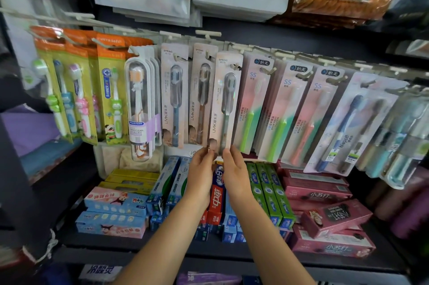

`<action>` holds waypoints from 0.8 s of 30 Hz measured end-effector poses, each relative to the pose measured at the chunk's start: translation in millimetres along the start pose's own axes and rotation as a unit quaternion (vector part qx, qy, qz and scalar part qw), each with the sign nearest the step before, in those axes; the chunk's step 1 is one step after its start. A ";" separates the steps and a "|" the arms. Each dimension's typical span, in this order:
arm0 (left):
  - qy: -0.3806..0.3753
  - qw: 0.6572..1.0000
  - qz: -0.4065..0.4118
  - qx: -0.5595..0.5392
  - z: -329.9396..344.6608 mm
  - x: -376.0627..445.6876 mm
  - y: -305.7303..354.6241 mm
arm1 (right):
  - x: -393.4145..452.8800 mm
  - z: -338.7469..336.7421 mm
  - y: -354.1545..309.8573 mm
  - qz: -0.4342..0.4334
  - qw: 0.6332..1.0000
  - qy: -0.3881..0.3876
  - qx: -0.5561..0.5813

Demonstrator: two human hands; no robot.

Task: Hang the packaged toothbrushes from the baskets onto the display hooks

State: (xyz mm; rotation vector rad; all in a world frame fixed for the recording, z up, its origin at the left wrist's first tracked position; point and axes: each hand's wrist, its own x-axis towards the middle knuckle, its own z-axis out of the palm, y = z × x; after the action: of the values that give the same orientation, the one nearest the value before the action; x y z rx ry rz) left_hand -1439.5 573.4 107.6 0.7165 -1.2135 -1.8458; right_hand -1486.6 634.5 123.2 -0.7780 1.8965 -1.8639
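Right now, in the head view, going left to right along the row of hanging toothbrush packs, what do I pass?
Orange-topped kids' toothbrush packs → clear-cased toothbrush → LMK packs, the rightmost LMK pack pinched at its bottom by the left hand and right hand → pink SS packs → Nilepott twin pack.

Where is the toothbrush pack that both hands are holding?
In the head view, centre: the LMK toothbrush pack hangs beside two matching packs, its bottom pinched by the left hand and right hand.

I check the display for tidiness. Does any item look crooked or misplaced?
Mostly tidy. One dark pink box lies skewed on the pink stack at right. The LMK toothbrush pack leans slightly, but both hands grip its bottom edge.
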 end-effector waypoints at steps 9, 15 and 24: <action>-0.035 0.999 0.024 -0.032 -0.5 -20.2 8.9 | -8.6 -12.6 4.4 -0.030 0.999 0.017 0.036; -0.028 0.991 0.112 0.069 7.7 -19.6 32.6 | -2.2 -10.7 -16.4 -0.084 0.996 -0.002 0.019; -0.123 0.979 0.153 0.051 19.0 -18.3 65.7 | 9.2 0.3 -37.3 -0.113 0.993 -0.021 0.035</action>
State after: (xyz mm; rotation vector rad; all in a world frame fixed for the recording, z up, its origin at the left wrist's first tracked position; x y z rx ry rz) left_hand -1424.7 583.4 176.2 0.3369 -1.4952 -1.6568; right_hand -1488.8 629.6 161.2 -1.0364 1.7701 -2.0170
